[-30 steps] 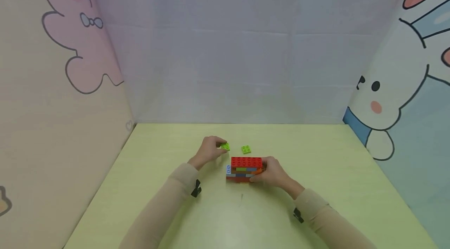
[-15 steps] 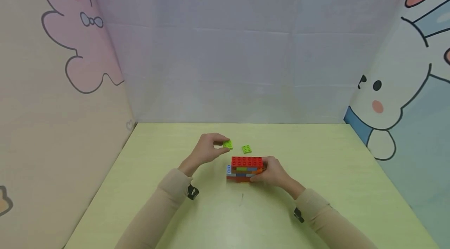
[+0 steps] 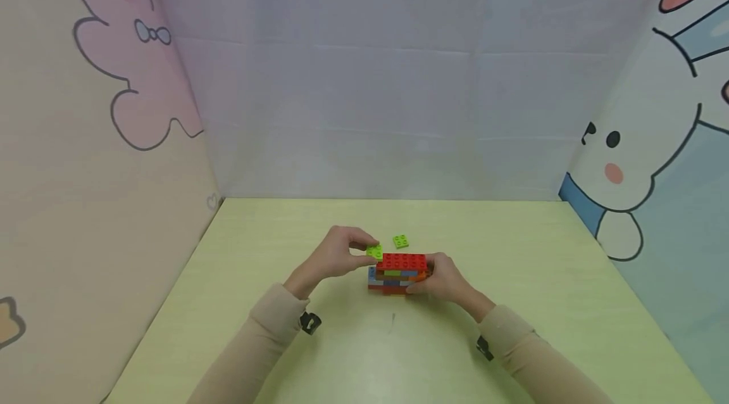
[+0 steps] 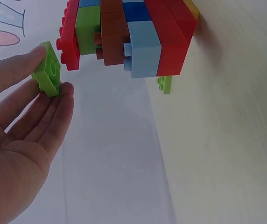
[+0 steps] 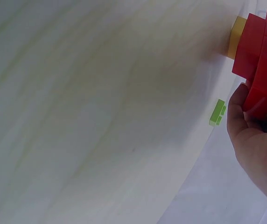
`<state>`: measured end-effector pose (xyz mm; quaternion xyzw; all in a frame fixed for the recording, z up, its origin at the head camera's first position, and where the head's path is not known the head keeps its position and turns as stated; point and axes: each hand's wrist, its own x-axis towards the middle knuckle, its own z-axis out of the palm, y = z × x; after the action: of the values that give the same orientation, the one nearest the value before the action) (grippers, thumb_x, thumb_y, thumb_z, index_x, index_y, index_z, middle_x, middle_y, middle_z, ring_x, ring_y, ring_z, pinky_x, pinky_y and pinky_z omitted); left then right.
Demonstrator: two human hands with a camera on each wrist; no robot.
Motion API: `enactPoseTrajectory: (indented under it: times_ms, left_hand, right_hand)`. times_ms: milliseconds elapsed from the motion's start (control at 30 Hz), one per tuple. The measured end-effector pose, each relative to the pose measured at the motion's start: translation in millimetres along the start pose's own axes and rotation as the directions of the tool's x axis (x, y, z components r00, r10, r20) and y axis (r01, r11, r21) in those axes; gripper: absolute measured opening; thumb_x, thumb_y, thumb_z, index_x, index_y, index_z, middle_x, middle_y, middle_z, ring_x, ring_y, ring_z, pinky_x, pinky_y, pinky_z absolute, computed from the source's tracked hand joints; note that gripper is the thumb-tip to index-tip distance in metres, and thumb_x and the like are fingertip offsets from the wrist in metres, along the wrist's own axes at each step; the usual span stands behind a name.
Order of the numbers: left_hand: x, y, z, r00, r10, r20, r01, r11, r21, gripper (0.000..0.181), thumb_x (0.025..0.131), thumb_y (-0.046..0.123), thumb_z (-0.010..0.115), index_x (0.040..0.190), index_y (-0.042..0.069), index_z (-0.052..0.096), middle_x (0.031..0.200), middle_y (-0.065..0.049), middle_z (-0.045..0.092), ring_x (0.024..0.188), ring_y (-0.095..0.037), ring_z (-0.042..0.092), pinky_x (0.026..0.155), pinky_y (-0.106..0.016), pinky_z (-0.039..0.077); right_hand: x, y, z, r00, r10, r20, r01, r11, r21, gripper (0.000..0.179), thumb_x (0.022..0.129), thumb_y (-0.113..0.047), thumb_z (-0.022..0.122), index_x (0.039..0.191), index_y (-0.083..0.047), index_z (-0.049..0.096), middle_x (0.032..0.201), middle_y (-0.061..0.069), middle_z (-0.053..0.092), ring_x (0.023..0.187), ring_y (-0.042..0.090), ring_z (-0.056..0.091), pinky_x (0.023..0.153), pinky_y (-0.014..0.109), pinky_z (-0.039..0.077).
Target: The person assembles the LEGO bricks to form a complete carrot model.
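Note:
My left hand point(image 3: 336, 253) pinches a lime green toy brick point(image 4: 49, 70) between thumb and fingers, close to the left end of a stacked brick block. This block point(image 3: 402, 261) has a red studded plate on top, with green, brown, blue and red layers below. In the left wrist view, a small gap separates the lime brick from the red top layer point(image 4: 70, 37). My right hand point(image 3: 447, 280) grips the block at its right end. From the right wrist, red bricks point(image 5: 262, 74) and a yellow brick point(image 5: 236, 37) at the bottom show beside my fingers.
A second lime green brick point(image 3: 401, 241) lies on the pale yellow table point(image 3: 501, 246) just behind the block. Cloth walls with cartoon animals enclose the table's back and sides.
My left hand has lifted the lime green brick off the table and brought it right and nearer, to the block's upper left end. The right hand stays on the block.

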<state>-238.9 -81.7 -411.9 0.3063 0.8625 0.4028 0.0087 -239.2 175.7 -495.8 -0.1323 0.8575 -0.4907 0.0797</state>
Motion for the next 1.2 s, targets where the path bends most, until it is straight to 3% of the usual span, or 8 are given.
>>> enactPoseTrajectory:
  times_ms: [333, 700, 1200]
  left_hand:
    - [-1.5, -2.4, 6.9, 0.999, 0.033, 0.021, -0.034, 0.999, 0.029, 0.028, 0.081, 0.013, 0.078, 0.108, 0.009, 0.073, 0.103, 0.003, 0.069, 0.088, -0.01, 0.063, 0.078, -0.027, 0.05]
    - [1.3, 2.5, 8.0, 0.998, 0.02, 0.053, -0.027, 0.991, 0.128, 0.028, 0.081, 0.014, 0.076, 0.109, 0.01, 0.073, 0.101, 0.004, 0.07, 0.081, -0.009, 0.061, 0.071, -0.025, 0.049]
    - [4.8, 1.1, 8.3, 0.997, 0.0, 0.078, -0.008, 0.995, 0.1, 0.027, 0.08, 0.011, 0.077, 0.106, 0.009, 0.073, 0.101, 0.002, 0.07, 0.074, -0.008, 0.06, 0.067, -0.024, 0.049]
  right_hand:
    - [-1.0, 0.2, -1.3, 1.0, -0.026, 0.013, 0.026, 1.0, 0.007, 0.045, 0.066, -0.009, 0.088, 0.107, -0.005, 0.07, 0.097, 0.004, 0.07, 0.089, 0.019, 0.064, 0.084, 0.042, 0.049]
    - [-1.5, -1.0, -1.0, 1.0, -0.025, 0.017, 0.025, 1.0, 0.008, 0.043, 0.066, -0.009, 0.088, 0.105, -0.004, 0.07, 0.095, 0.003, 0.07, 0.087, 0.019, 0.065, 0.082, 0.04, 0.05]
    - [-0.9, 2.6, -1.7, 0.998, -0.066, 0.025, 0.065, 0.998, 0.019, 0.044, 0.067, -0.01, 0.088, 0.107, -0.004, 0.07, 0.098, 0.008, 0.07, 0.087, 0.019, 0.065, 0.082, 0.04, 0.05]
